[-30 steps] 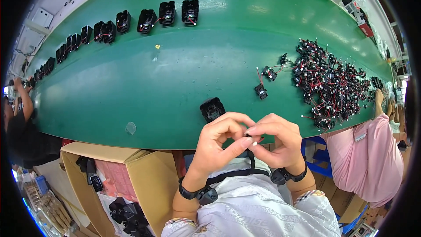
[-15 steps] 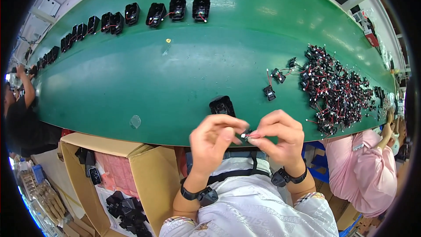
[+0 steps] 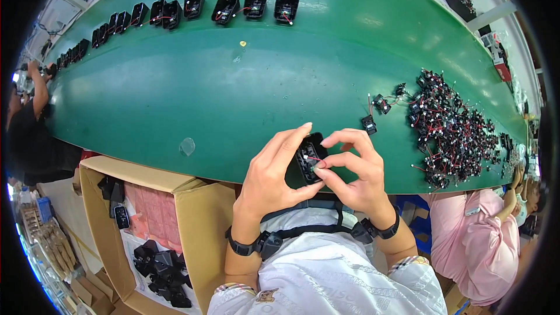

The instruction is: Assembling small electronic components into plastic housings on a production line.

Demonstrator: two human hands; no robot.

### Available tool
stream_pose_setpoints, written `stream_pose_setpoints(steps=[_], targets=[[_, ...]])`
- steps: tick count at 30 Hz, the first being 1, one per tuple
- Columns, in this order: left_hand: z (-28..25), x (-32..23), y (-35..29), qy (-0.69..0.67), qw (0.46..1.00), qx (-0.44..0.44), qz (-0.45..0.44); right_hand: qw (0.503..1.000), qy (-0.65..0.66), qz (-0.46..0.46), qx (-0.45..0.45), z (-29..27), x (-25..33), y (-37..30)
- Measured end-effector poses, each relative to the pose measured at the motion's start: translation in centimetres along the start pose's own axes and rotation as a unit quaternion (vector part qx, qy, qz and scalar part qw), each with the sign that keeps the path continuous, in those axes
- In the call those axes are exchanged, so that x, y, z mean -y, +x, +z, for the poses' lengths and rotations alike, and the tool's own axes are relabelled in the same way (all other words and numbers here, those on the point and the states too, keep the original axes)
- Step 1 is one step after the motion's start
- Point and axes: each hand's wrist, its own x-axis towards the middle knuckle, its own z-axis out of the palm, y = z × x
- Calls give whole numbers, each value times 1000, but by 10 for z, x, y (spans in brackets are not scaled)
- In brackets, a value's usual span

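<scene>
A black open plastic housing [image 3: 301, 166] stands tilted between my hands at the table's near edge. My left hand [image 3: 269, 169] grips its left side, thumb at the near end and fingers along the far end. Inside the housing a red wire with a small white connector [image 3: 307, 157] shows. My right hand [image 3: 359, 172] reaches over the housing's right side, with thumb and index finger pinched at the wire's lower end; the small part there is mostly hidden by the fingertips.
A row of similar black housings [image 3: 286, 7] with red wires runs along the far side. On the right lies a large pile of small black wired parts [image 3: 449, 131]. A cardboard box [image 3: 210, 221] with black pieces stands at left. People sit at both ends of the green table [image 3: 175, 87].
The housing has come off the table into my left hand. My right hand has brought the small wired part from in front of me into the housing. The whole view has shifted slightly.
</scene>
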Motion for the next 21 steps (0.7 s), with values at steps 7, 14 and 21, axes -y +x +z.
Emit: stream_pose_setpoints(steps=[7,14,21], targets=[[-7,-16,0,38,999,18,10,994,-93,-43,36,-8,12,-4],[-11,-25,3,49,998,15,27,993,-74,-59,70,-14,10,2],[-4,-30,2,34,993,-43,101,996,56,42,60,-18,14,-2]])
